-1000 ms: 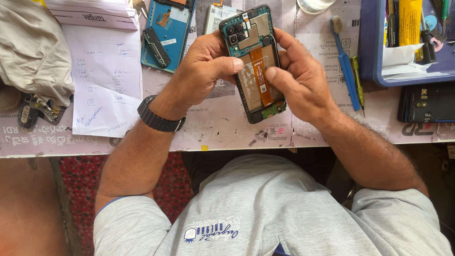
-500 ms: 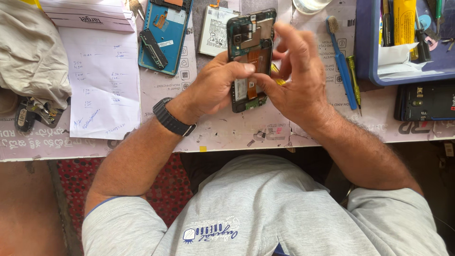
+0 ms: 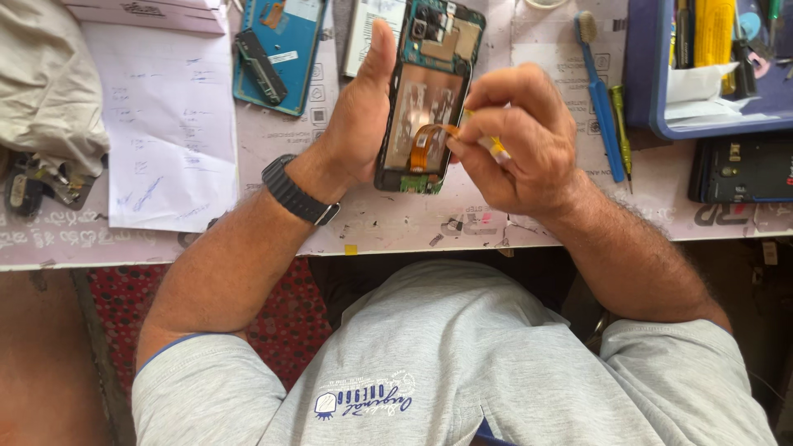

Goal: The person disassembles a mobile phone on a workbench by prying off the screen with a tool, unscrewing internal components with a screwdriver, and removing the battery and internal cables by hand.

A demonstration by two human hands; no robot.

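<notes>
Over the cluttered bench (image 3: 496,206), left hand (image 3: 363,124) clasps the opened phone (image 3: 429,91); right hand (image 3: 520,140), at three o'clock, pinches its orange flex cable (image 3: 425,144), liable to tear if overpulled.

Phone repair workshop, opened phone (image 3: 429,91), tool tray (image 3: 710,66), screwdriver (image 3: 620,124)

bare mat strip along near table edge (image 3: 396,227) | left blocked: paper sheet (image 3: 169,124), cloth bundle (image 3: 45,78) | right blocked: toothbrush (image 3: 599,95), blue tray (image 3: 640,74), black device (image 3: 743,169) | far side crowded: teal back cover (image 3: 285,49)
</notes>
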